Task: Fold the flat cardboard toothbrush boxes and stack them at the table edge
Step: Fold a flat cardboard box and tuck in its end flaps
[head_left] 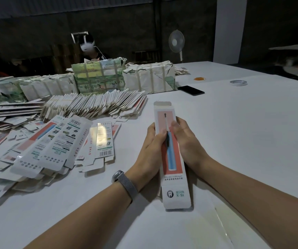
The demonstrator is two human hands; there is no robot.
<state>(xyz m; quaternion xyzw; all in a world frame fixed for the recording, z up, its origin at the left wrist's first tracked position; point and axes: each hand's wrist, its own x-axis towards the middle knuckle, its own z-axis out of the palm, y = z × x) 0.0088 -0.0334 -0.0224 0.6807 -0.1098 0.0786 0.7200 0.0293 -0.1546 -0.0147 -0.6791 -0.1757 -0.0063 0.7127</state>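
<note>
A long white toothbrush box (171,164) with a red panel and a blue toothbrush picture lies lengthwise over the white table (243,141), between both hands. My left hand (150,151) grips its left side, thumb on the top face. My right hand (187,146) grips its right side, thumb pressed on the printed face. The far flap of the box stands open. Flat unfolded boxes (54,141) lie scattered to the left, and a leaning row of flat boxes (94,105) sits behind them.
Wrapped bundles (97,76) of stock line the back of the table, with a person seated behind them. A black phone (191,90), a tape roll (238,83) and rubber bands (200,79) lie at the far right. A fan (176,42) stands beyond.
</note>
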